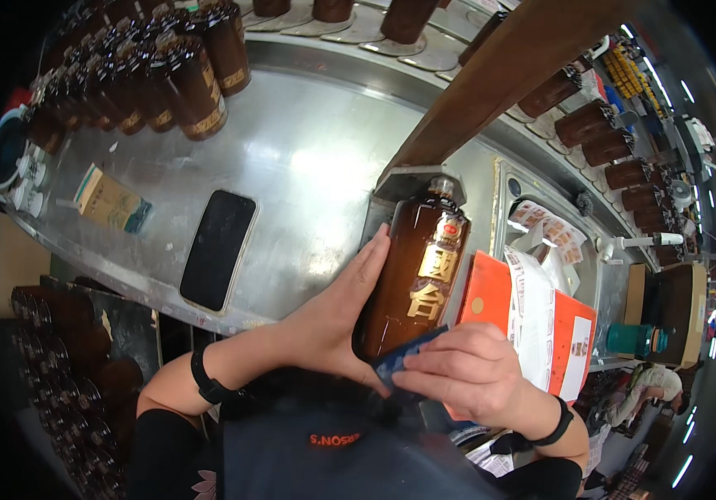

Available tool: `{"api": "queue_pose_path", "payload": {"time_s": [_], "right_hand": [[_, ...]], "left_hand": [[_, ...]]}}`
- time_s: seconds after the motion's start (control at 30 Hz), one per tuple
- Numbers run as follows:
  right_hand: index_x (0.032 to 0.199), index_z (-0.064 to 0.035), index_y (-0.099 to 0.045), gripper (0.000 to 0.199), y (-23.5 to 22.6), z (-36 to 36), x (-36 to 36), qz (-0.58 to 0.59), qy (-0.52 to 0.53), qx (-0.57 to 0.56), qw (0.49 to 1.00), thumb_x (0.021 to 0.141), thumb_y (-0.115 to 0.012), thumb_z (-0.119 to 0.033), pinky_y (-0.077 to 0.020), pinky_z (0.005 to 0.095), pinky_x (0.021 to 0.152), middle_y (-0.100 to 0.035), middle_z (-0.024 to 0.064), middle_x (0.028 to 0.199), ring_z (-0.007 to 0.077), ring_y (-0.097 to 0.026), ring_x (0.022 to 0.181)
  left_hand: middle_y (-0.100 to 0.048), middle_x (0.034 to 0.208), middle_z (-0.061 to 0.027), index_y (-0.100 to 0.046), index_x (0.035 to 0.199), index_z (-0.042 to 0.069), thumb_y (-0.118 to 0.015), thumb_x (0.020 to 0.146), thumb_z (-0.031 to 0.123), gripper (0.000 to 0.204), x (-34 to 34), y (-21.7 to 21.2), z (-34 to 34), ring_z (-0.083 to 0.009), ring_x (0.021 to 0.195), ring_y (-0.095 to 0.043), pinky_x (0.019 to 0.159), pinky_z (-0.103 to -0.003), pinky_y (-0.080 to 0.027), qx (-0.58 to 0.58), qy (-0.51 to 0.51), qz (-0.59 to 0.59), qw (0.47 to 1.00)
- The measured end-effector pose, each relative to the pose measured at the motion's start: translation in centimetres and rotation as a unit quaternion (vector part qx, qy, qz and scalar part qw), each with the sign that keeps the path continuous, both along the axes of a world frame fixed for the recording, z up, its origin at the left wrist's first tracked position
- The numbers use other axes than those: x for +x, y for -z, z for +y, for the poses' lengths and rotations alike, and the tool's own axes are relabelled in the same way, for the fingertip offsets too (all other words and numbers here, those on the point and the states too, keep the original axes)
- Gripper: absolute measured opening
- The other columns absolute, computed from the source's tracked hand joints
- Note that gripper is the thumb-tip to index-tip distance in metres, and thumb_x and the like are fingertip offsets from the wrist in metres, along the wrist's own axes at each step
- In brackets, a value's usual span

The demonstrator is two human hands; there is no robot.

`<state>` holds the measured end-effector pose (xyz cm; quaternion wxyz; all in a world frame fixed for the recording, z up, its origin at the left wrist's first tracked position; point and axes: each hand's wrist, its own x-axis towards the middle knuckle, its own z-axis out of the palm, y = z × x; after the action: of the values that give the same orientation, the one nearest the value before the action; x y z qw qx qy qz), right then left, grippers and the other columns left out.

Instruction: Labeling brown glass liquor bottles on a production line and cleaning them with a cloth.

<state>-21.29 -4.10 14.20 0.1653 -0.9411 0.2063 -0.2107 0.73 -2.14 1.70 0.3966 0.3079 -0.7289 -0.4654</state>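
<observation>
A glossy brown bottle [404,275] with gold lettering and a small red-and-gold emblem lies tilted before me, its clear stopper end pointing away. Along its left side my left hand [337,304] steadies it, fingers straight against the glass and thumb spread toward the base. My right hand [470,371] pinches a flat dark-blue piece, like a card or scraper [399,358], at the bottle's lower end. Whether the blue piece touches the glass I cannot tell. The bottle's neck rests by a metal bracket [391,183] at the foot of a brown post [491,83].
Left on the metal table [299,167] are a black phone [219,250] and a beige-and-teal packet [112,200]. Several brown bottles [183,83] crowd the far left. At right lie orange-red sheets [487,287] and a white label strip [533,308]. Bottles line a conveyor [349,29] behind.
</observation>
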Motion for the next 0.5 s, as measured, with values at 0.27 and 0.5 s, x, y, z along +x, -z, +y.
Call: {"api": "queue_pose_path", "payload": {"time_s": [0.27,0.5], "right_hand": [[0.099,-0.0045,-0.073,0.025,0.6,-2.1,-0.7,-0.006,0.211,-0.039,0.977,0.075,-0.072,-0.003,-0.0501,0.0297,0.069,-0.068,0.0057,0.087,0.0185,-0.063,0.078],[0.099,-0.0103,-0.076,0.025,-0.6,-0.1,0.3,0.025,0.142,0.176,0.974,0.075,-0.073,-0.007,-0.0523,0.0292,0.070,-0.069,0.0016,0.089,0.0188,-0.063,0.080]], "left_hand": [[-0.008,0.157,-0.0319,-0.005,0.152,-0.004,-0.089,0.059,0.052,0.137,-0.9,0.7,1.0,-0.0470,0.142,-0.024,0.116,-0.046,-0.028,-0.102,-0.089,-0.054,0.989],[-0.020,0.155,-0.0291,-0.019,0.149,-0.007,-0.089,0.059,0.050,0.128,-1.1,1.1,1.2,-0.0425,0.138,-0.036,0.112,-0.041,-0.036,-0.126,-0.125,-0.059,0.982]]}}
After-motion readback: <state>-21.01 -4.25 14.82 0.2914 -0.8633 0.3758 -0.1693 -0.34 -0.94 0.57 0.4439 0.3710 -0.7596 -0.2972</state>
